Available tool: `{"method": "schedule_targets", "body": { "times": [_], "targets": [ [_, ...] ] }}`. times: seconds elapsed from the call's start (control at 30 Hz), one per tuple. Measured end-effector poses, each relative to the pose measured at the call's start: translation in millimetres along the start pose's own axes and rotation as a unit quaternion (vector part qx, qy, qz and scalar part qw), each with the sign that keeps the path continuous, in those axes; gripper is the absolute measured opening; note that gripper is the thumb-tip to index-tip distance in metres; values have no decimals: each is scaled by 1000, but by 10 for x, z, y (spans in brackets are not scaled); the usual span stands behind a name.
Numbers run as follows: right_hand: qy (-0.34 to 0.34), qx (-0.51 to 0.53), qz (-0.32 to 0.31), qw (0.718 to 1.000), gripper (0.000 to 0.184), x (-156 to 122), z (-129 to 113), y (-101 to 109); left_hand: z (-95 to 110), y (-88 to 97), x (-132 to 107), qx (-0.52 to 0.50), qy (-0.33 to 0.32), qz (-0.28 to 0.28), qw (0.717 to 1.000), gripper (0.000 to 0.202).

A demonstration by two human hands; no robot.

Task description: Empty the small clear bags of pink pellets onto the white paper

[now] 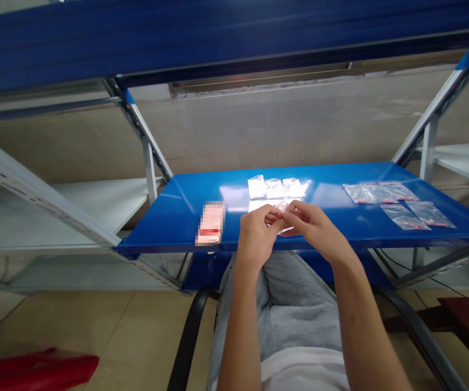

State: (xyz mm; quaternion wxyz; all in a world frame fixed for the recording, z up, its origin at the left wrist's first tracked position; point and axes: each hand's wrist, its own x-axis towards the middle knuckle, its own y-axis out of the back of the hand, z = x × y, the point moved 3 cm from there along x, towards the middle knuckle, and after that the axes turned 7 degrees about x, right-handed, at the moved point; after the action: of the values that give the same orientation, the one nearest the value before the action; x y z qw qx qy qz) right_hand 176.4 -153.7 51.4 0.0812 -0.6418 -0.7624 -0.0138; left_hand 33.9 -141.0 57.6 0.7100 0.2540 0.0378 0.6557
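My left hand (258, 234) and my right hand (316, 227) meet over the front part of the blue shelf, fingertips pinched together. Between them is a small clear plastic bag (286, 230), mostly covered by the fingers. Just beyond my hands, three shiny clear plastic bags (275, 188) lie side by side, washed out by glare. Another pale, flat piece (257, 205) shows next to my left hand; its kind is unclear. Off to the right lie several clear bags (404, 217) with small red things inside.
The blue metal shelf (177, 212) has a raised front edge. A pixelated pinkish phone-like object (211, 221) lies on its left. Another blue shelf (234, 43) hangs overhead between grey posts. Black chair armrests (191, 336) flank my legs; something red (38, 372) lies low at left.
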Motion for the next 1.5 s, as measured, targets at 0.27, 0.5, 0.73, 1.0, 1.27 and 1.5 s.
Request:
{"method": "schedule_targets", "body": {
  "times": [0.27,0.5,0.73,1.0,1.27,1.5],
  "targets": [
    [-11,-6,-46,999,34,-33,-8,33,-70,73,-20,-84,-15,-77,993,7],
    [-3,-54,-29,998,33,-2,25,43,3,119,-41,21,-67,6,997,9],
    [18,-58,-7,998,33,-3,-33,10,119,88,-68,104,-136,57,984,10],
    [30,-43,36,998,40,22,7,35,143,13,-92,130,-179,7,975,21],
    [39,-69,33,996,41,32,28,41,101,51,-73,131,-158,34,978,21],
    [58,-161,41,984,36,27,10,1,135,40,-95,171,-151,48,972,24]
  ]
}}
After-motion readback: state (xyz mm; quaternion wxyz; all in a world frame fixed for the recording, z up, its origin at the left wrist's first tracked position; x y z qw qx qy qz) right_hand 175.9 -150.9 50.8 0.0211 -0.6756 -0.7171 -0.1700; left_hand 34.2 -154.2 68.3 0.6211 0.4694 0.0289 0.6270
